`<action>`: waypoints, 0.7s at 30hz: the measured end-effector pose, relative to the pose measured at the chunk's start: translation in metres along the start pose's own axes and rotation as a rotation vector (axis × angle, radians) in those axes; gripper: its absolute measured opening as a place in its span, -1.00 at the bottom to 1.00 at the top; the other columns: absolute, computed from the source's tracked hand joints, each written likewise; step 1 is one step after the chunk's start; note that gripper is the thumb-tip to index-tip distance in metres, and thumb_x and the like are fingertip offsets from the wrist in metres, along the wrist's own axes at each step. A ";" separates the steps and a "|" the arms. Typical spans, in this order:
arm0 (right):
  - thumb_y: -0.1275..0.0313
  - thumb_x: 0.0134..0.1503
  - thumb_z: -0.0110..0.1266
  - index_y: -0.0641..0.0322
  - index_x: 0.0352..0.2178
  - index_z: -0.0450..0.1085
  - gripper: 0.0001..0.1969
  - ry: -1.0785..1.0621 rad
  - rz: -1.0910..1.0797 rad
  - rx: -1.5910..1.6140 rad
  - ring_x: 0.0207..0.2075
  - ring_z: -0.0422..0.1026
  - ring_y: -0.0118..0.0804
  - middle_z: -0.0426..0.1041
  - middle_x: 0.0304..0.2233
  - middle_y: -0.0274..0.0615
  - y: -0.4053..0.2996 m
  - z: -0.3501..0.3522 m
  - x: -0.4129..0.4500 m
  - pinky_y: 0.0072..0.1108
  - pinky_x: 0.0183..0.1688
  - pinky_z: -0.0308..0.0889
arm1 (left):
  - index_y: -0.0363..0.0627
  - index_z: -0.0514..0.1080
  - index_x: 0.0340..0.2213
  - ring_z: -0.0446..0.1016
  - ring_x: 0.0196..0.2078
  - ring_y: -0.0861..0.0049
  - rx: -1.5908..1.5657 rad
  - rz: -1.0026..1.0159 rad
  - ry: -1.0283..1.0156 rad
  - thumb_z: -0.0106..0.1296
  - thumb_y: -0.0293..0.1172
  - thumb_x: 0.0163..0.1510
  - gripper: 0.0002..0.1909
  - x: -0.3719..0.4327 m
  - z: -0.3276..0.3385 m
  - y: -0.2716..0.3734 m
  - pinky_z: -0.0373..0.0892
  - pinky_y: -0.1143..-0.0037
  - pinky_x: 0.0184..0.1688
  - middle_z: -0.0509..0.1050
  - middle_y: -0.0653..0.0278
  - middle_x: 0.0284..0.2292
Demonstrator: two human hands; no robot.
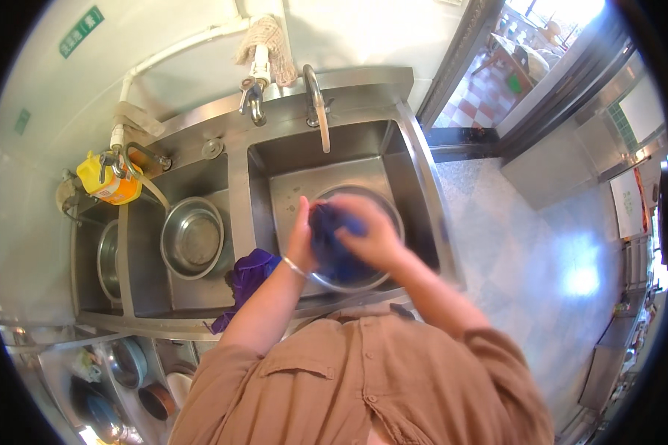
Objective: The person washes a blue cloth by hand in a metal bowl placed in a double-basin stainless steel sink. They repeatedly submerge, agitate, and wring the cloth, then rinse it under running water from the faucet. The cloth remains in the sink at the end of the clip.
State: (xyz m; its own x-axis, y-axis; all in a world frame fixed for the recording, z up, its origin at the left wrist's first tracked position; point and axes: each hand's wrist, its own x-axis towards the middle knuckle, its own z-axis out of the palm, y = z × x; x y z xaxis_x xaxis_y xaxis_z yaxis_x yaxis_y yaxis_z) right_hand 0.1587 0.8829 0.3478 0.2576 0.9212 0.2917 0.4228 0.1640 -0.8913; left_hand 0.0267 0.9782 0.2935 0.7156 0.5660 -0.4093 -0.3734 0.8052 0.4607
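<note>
Both my hands are over a round metal basin (399,216) in the right-hand stainless steel sink (295,186). Between them is a dark blue cloth (337,245), bunched up and blurred. My left hand (302,236) grips its left side, thumb upright, with a bangle on the wrist. Fingers bent, my right hand (372,228) holds the cloth from the right and above. The cloth's lower part hangs within the basin and hides most of its inside. A purple cloth (250,278) lies over the divider and front edge, beside my left forearm.
The middle sink holds another metal basin (192,238), under a hose-fitted tap (145,156). A yellow plastic jug (108,178) stands at the back left. Above the right sink is a curved tap (313,94) with a short hose. A doorway (479,83) opens at the upper right.
</note>
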 end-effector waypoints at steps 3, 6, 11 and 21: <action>0.33 -0.17 0.22 0.13 -0.47 0.44 -0.80 -0.267 -0.243 -0.160 -0.33 0.45 -0.03 0.45 -0.45 -0.13 -0.022 0.041 -0.008 -0.37 -0.17 0.33 | 0.03 0.29 -0.44 0.37 -0.43 0.62 -0.220 -0.015 -0.380 -0.15 0.12 0.13 -0.60 0.057 -0.074 -0.037 0.35 0.57 -0.33 0.32 0.41 -0.52; 0.32 -0.09 0.17 0.20 -0.52 0.42 -0.83 -0.004 0.007 -0.278 -0.42 0.41 0.08 0.42 -0.50 0.02 0.024 0.034 0.009 -0.33 -0.27 0.32 | -0.03 0.37 -0.25 0.39 -0.23 0.56 0.061 -0.077 0.019 -0.16 0.10 0.14 -0.56 -0.014 0.041 -0.017 0.33 0.50 -0.14 0.43 0.34 -0.31; 0.22 -0.03 0.11 0.16 -0.56 0.42 -0.77 0.021 0.102 -0.253 -0.41 0.43 0.07 0.44 -0.52 -0.02 0.031 0.028 0.011 -0.35 -0.34 0.37 | 0.04 0.37 -0.39 0.43 -0.41 0.53 -0.074 -0.037 0.061 -0.13 -0.02 0.17 -0.70 0.014 0.014 -0.035 0.38 0.45 -0.29 0.44 0.38 -0.47; 0.22 -0.02 0.15 0.21 -0.20 0.36 -0.61 0.227 0.583 -0.320 -0.27 0.47 -0.12 0.49 -0.33 -0.06 0.119 -0.016 -0.002 -0.42 -0.18 0.34 | -0.17 0.45 -0.33 0.50 -0.24 0.21 -0.127 -0.352 -0.125 -0.15 0.05 0.14 -0.52 0.008 0.018 0.016 0.39 0.22 -0.09 0.53 0.09 -0.31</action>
State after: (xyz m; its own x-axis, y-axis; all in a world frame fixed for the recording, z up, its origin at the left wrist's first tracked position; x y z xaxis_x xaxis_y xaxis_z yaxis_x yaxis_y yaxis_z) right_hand 0.2222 0.8944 0.2469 0.6799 0.7255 -0.1063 0.3865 -0.4778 -0.7888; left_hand 0.0371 0.9925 0.3120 0.8762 0.2317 -0.4227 -0.1565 0.9661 0.2052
